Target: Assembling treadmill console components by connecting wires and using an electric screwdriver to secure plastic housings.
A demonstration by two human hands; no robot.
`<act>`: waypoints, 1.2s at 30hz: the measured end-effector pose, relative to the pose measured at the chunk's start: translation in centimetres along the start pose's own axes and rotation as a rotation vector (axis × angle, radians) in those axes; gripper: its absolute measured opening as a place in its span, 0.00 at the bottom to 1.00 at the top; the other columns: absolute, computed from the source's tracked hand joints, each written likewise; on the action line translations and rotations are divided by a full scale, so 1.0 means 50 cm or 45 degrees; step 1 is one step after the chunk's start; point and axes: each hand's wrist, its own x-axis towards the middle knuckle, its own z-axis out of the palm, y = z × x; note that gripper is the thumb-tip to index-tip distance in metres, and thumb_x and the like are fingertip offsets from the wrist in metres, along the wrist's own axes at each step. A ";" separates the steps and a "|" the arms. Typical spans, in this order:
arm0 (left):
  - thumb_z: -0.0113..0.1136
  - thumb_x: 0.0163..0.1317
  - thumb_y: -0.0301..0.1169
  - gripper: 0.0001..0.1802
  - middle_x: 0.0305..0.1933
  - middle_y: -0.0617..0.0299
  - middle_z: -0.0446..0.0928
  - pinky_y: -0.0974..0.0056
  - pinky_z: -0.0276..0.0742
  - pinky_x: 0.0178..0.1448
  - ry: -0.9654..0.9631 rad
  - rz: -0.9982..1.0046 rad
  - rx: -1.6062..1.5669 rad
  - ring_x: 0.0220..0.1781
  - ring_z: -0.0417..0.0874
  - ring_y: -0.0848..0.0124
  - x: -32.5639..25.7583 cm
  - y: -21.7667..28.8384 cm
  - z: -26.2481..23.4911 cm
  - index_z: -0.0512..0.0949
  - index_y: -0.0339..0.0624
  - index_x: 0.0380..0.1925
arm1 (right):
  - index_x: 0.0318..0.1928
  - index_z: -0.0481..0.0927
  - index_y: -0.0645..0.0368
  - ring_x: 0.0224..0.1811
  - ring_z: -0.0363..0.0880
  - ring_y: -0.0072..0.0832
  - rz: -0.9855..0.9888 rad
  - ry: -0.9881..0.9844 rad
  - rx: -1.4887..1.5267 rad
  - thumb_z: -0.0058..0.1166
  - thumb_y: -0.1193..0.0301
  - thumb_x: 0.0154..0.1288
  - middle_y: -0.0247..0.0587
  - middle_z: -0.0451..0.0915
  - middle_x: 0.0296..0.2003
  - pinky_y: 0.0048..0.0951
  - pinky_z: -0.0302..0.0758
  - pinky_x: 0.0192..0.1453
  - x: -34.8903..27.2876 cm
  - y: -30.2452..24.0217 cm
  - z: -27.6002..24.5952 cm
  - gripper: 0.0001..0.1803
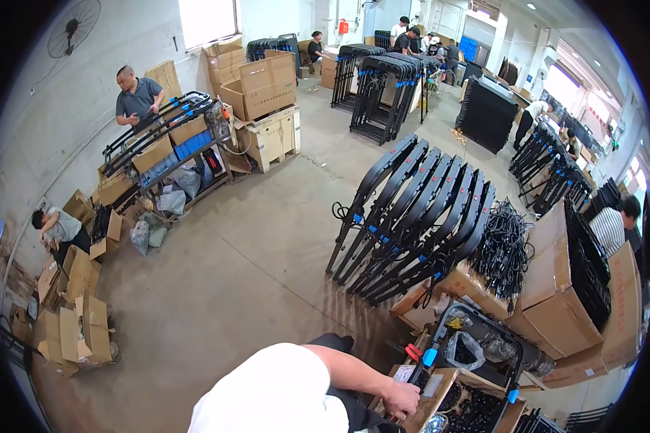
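My left hand (pixel 401 399) reaches in from a white sleeve at the lower middle. Its fingers are curled at the near end of a black tubular frame (pixel 440 328) that has blue wraps on its legs. The fingertips are partly hidden, and a thin red piece shows just below them. The frame lies across a wooden box (pixel 440 390) of small black parts (pixel 477 410). Beside the frame's left leg are red-handled pliers (pixel 413 352). Inside its curve sits a clear plastic bag (pixel 464 351) holding dark parts. My right hand is out of view.
Curved black frames (pixel 412 216) stand in a row ahead, next to a heap of black cables (pixel 504 245). Large cartons (pixel 556 274) crowd the right side. Opened cartons (pixel 79 332) line the left. A person (pixel 139 97) stands at a workbench (pixel 188 155); others work farther back.
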 end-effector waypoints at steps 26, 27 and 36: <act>0.51 0.73 0.49 0.28 0.66 0.40 0.80 0.48 0.76 0.74 -0.466 -1.670 -0.302 0.69 0.81 0.45 -0.680 -0.574 -0.118 0.84 0.42 0.60 | 0.43 0.90 0.64 0.51 0.89 0.56 0.108 -0.331 0.502 0.67 0.52 0.62 0.65 0.88 0.44 0.53 0.85 0.56 -0.770 -0.577 -0.275 0.25; 0.51 0.72 0.48 0.27 0.65 0.39 0.81 0.48 0.76 0.73 -0.442 -1.586 -0.312 0.68 0.81 0.45 -0.614 -0.592 -0.144 0.85 0.44 0.59 | 0.44 0.90 0.64 0.50 0.89 0.57 0.179 -0.394 0.377 0.61 0.48 0.66 0.65 0.88 0.45 0.54 0.84 0.57 -0.790 -0.580 -0.267 0.28; 0.54 0.73 0.49 0.24 0.59 0.43 0.84 0.48 0.78 0.68 -0.268 -1.324 -0.467 0.64 0.83 0.45 -0.728 -0.697 -0.121 0.85 0.46 0.57 | 0.50 0.79 0.61 0.47 0.87 0.61 0.270 -0.242 0.254 0.55 0.48 0.74 0.63 0.88 0.39 0.57 0.82 0.56 -0.744 -0.676 -0.333 0.27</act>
